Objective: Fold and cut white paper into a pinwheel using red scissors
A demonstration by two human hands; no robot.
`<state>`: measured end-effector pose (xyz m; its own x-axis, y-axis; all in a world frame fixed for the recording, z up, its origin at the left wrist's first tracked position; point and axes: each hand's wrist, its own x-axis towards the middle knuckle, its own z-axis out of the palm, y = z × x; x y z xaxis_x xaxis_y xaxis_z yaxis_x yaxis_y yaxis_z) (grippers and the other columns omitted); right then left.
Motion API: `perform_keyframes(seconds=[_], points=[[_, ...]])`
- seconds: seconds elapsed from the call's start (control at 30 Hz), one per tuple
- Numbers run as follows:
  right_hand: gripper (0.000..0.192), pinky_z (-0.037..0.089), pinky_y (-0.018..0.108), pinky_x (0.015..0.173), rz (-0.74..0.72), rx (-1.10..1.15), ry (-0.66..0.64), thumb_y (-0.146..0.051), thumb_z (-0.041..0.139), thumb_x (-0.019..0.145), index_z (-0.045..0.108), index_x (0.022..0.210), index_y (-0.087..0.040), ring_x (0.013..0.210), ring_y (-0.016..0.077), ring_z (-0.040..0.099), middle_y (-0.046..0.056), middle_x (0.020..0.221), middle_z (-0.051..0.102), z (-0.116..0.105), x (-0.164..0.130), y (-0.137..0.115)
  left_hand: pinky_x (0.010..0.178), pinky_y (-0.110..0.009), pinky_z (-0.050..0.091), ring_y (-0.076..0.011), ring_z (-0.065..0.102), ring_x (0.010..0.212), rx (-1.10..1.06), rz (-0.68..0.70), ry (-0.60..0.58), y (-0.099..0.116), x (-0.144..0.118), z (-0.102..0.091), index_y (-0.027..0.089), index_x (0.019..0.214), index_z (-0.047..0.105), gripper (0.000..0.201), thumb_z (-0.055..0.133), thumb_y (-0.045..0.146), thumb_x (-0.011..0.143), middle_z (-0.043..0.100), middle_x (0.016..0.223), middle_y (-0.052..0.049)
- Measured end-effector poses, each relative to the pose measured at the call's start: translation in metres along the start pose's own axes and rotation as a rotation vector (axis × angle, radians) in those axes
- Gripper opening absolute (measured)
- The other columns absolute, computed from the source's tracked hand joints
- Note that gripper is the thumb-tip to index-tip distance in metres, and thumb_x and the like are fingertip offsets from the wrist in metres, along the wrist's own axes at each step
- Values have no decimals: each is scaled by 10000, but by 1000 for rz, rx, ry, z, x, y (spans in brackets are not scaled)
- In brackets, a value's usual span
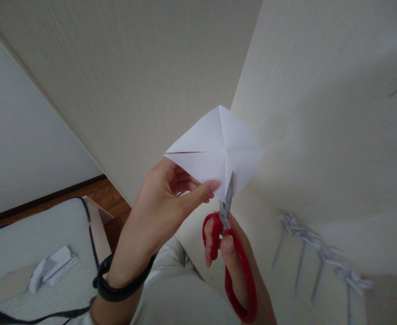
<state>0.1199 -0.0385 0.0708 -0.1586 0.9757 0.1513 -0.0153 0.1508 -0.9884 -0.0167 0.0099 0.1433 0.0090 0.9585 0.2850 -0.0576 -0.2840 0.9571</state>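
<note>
The white, diamond-shaped, creased paper sheet [203,137], slit at its nine o'clock corner, is pinched along its seven o'clock edge between the left hand [163,198]'s thumb above and curled fingers beneath. The right hand [235,266] grips red-handled metal scissors [225,220], one blade over the sheet's six o'clock corner.

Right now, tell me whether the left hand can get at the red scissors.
Probably not easily: the left hand is holding the white paper, and the right hand grips the handles of the red scissors, though the blades lie close by.
</note>
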Motion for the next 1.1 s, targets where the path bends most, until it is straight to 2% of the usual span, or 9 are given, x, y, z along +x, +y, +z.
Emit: perform_keyframes(seconds=[0.6, 0.93, 1.1], points=[[558, 384, 233, 473, 41, 64, -25, -772, 437, 834, 479, 816, -216, 524, 89, 436, -36, 698, 467, 0, -1, 7, 543, -136, 519, -84, 644, 561, 13, 11, -15, 1, 0, -1, 148, 779, 674, 133, 776, 125, 697, 705, 678, 23], [583, 423, 219, 427, 41, 19, -12, -787, 435, 819, 482, 827, -206, 485, 82, 430, -15, 690, 495, 2, 0, 2, 520, -157, 496, -83, 602, 529, 30, -12, 0, 6, 1, 1, 167, 725, 657, 118, 767, 147, 691, 671, 619, 39], [562, 406, 218, 435, 34, 11, -18, -769, 441, 832, 477, 817, -209, 494, 83, 423, -17, 689, 488, 1, -1, 1, 519, -158, 497, -81, 603, 532, 30, -1, -10, 5, 0, 1, 159, 767, 660, 134, 774, 150, 698, 688, 666, 27]])
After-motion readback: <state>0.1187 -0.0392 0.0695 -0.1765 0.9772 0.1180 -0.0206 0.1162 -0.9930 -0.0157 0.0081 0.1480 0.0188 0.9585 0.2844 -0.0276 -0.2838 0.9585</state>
